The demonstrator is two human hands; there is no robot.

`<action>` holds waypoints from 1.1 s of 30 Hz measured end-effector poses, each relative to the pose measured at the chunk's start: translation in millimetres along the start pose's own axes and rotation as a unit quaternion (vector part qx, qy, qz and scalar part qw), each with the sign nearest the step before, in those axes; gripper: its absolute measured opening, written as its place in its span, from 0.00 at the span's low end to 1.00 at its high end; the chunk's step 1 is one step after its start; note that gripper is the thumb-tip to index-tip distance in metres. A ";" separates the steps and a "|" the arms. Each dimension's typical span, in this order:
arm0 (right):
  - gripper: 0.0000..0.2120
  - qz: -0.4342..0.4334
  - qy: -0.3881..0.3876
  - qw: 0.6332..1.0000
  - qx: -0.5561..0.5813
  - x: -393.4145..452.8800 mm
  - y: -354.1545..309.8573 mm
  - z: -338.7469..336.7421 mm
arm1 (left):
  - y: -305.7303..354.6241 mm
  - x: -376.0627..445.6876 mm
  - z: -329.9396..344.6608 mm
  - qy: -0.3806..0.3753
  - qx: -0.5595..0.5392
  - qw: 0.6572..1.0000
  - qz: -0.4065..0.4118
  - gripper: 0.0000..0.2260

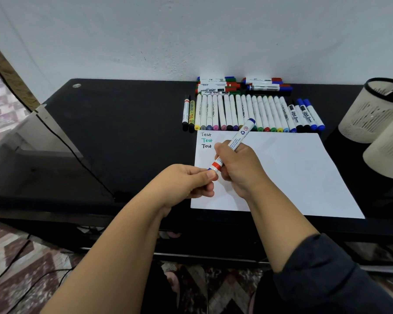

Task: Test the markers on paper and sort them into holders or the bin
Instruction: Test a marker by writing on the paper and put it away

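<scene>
Black and glossy, the desk top (127,123) runs back to a pale wall, and a white sheet of paper (288,173) lies on it bearing three handwritten "Test" lines (206,140) in its far left corner. Above the paper's left part, the right hand (239,169) wraps its fingers around a white whiteboard marker with a red band and blue end (233,145), tilted. The left hand (190,181) pinches that marker's lower cap end. Beyond the paper's far edge lies a row of white markers with coloured caps (252,113). Right of the paper stand two cream mesh pen holders (370,114).
</scene>
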State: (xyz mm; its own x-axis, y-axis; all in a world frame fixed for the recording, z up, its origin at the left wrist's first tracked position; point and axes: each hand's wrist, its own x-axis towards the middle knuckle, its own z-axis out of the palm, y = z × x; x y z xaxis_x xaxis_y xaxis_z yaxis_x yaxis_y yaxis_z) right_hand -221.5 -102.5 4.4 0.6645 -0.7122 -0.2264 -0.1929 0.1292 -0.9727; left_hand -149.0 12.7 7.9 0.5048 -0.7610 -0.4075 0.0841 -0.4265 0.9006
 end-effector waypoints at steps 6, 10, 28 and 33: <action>0.12 0.024 0.081 0.995 -0.061 2.9 -0.3 11.7 | 6.0 -2.7 9.7 0.099 0.126 0.987 0.021 0.12; 0.09 0.040 0.095 0.993 -0.052 5.2 0.3 14.6 | 11.3 -1.3 15.8 0.116 0.268 0.956 0.019 0.17; 0.10 0.023 0.100 0.986 0.135 24.9 3.9 -13.7 | -7.9 -5.1 -7.2 0.130 0.067 0.989 0.010 0.05; 0.05 -0.024 0.078 0.990 0.112 30.4 0.2 -14.9 | -0.7 10.2 -8.5 0.205 0.116 0.972 0.017 0.12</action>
State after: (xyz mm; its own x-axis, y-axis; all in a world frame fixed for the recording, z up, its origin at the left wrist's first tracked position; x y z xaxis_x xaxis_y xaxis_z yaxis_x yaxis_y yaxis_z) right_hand -212.1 -134.4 -2.0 0.5467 -0.8164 -0.1860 0.0132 0.2304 -0.9730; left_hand -136.6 9.5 4.4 0.8074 -0.5386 -0.2410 -0.1103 -0.5390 0.8350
